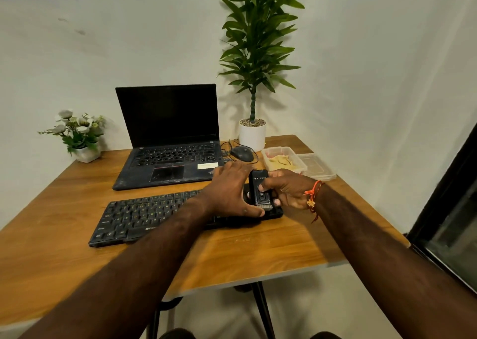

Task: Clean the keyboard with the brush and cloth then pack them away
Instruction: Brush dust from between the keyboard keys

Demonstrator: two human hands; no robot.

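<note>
Right hand (pixel 286 189) at centre frame, grip wrapped round a black brush tool (pixel 260 189), thumb on its front face, bristle end pointing down onto the right end of the black keyboard (pixel 144 214). Left hand (pixel 229 189) just beside it, fingers spread and fairly straight, pressing flat on the keyboard's right part, thumb near the bristles; grip wide, holding nothing. Orange thread bracelet (pixel 312 196) on the right wrist. Keyboard lying across the middle of the wooden bench (pixel 51 248), in front of an open black laptop (pixel 170 142) with dark screen. Right of centre: clear plastic container (pixel 284 159) holding a yellowish cloth (pixel 280 162), its lid (pixel 318 169) touching its right side. Black wired mouse (pixel 242 154) between laptop and container. Tall potted plant (pixel 254 54) behind, upper centre; small white flower pot (pixel 77 134) at left.
</note>
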